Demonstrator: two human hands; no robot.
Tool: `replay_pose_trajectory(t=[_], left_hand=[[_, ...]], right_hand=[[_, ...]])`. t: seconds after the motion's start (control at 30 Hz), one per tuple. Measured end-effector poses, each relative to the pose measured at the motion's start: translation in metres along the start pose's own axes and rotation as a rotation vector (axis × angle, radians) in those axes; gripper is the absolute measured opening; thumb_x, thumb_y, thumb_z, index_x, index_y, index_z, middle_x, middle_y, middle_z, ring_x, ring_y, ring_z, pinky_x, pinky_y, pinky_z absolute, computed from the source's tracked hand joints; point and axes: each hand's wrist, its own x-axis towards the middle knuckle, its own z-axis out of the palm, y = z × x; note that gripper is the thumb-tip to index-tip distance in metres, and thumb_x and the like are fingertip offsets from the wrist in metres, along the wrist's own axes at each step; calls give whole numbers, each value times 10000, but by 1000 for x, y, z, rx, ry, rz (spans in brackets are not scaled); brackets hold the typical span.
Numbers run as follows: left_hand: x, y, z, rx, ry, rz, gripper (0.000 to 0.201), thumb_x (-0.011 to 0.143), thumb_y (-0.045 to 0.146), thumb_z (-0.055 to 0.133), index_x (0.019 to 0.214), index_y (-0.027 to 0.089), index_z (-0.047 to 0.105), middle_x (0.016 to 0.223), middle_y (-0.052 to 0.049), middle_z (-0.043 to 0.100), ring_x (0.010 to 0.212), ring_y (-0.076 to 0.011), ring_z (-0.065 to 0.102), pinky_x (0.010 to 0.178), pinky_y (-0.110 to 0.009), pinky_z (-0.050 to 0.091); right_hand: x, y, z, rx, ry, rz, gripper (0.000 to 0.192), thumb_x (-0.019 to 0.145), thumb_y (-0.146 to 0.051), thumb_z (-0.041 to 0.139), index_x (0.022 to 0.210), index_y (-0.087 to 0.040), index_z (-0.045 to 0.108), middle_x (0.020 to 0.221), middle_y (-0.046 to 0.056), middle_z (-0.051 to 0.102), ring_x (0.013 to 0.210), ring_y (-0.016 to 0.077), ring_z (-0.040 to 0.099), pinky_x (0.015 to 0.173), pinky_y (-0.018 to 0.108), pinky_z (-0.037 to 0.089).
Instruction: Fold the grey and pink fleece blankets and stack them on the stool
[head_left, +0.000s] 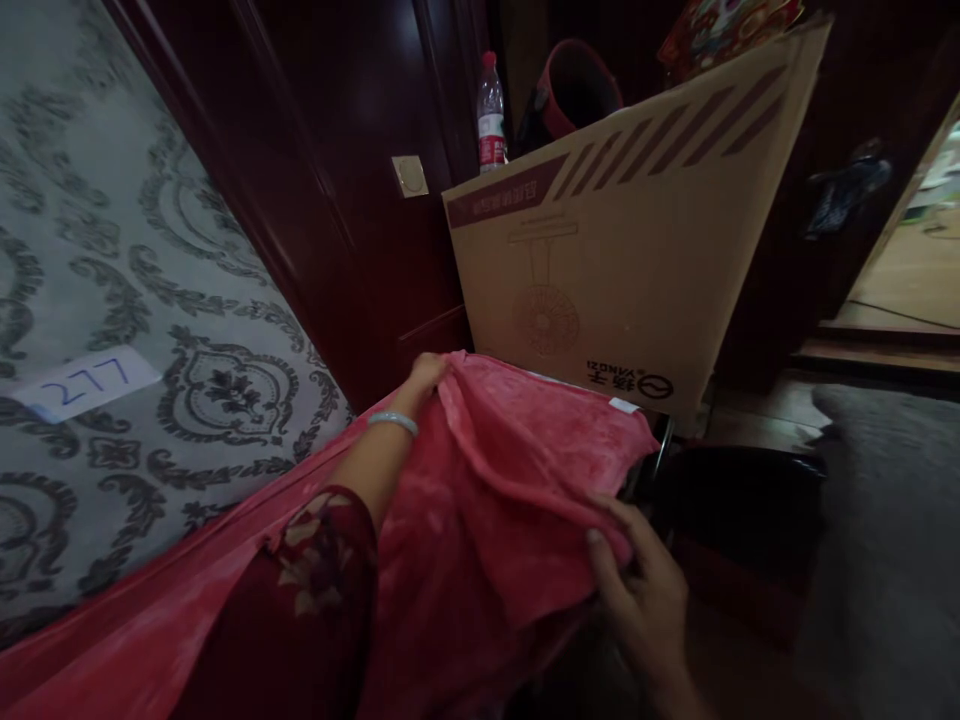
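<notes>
A pinkish-red plush cloth, like a blanket or cover, spreads from the lower left to the foot of the cardboard box. My left hand, with a pale bangle on the wrist, is closed on the cloth's far edge near the dark red panel. My right hand pinches a folded edge of the same cloth between thumb and fingers, closer to me and to the right. Between the hands the fabric hangs in a loose fold. A small white tag shows on its far right part. What lies under the cloth is mostly hidden.
Behind the cloth stands a large cardboard box, with a red-capped bottle at its back left. Patterned wallpaper bearing a paper marked 277 is at left. A dark bin-like container and grey fabric are at right.
</notes>
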Motion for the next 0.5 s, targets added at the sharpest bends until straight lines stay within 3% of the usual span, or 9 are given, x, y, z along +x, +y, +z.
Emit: replay_pose_trajectory(t=[0.1, 0.2, 0.33, 0.5], left_hand=[[30, 24, -16, -235, 104, -86, 222, 953, 291, 613, 1097, 128, 657, 927, -68, 694, 771, -170, 677, 686, -341, 601], [49, 30, -25, -405, 223, -144, 176, 922, 186, 571, 1057, 127, 667, 792, -64, 674, 674, -188, 674, 612, -344, 605], [60, 7, -18, -485, 321, -230, 231, 863, 190, 617, 1080, 112, 641, 778, -83, 656, 685, -238, 686, 568, -381, 605], [69, -37, 14, -500, 264, -320, 255, 817, 160, 701, 1056, 102, 632, 770, -63, 648, 650, -212, 673, 570, -367, 594]], right_hand=[[29, 19, 9, -12, 138, 95, 275, 930, -344, 571, 1143, -222, 695, 1102, 55, 729, 985, 210, 680, 843, 308, 513], [57, 47, 30, 38, 231, 199, 353, 915, -394, 541, 1161, -184, 683, 1171, 95, 698, 1056, 241, 642, 910, 361, 476], [69, 94, 60, 101, 228, 326, 430, 859, -447, 515, 1125, -153, 683, 1100, 114, 705, 979, 250, 634, 871, 375, 471], [50, 142, 71, -34, 97, 464, 531, 786, -509, 501, 1084, -128, 720, 863, 92, 720, 608, 196, 544, 623, 331, 440]])
